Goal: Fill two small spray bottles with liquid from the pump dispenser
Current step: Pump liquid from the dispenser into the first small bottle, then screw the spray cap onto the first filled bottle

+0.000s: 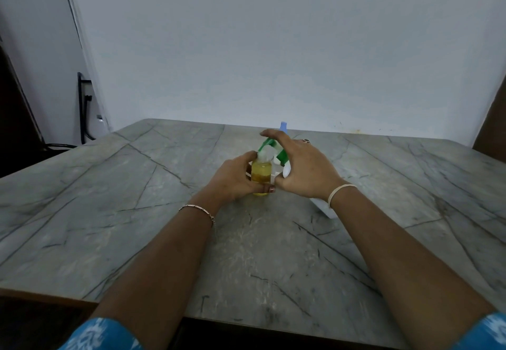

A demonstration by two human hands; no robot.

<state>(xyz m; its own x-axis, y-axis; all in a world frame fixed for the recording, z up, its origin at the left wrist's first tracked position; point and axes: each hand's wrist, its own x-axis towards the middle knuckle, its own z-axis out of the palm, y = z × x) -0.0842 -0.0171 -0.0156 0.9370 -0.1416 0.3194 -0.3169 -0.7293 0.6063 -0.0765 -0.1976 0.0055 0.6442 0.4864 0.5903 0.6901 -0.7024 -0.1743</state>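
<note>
grey veined stone table (137, 212), plain pale wall (273, 48), black stand (82, 108) at left

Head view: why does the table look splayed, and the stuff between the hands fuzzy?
Head view: the wide-angle lens stretches the table toward the corners; the light is dim and flat, without glare; the green pump spout and small bottle look smeared, likely motion blur.
</note>
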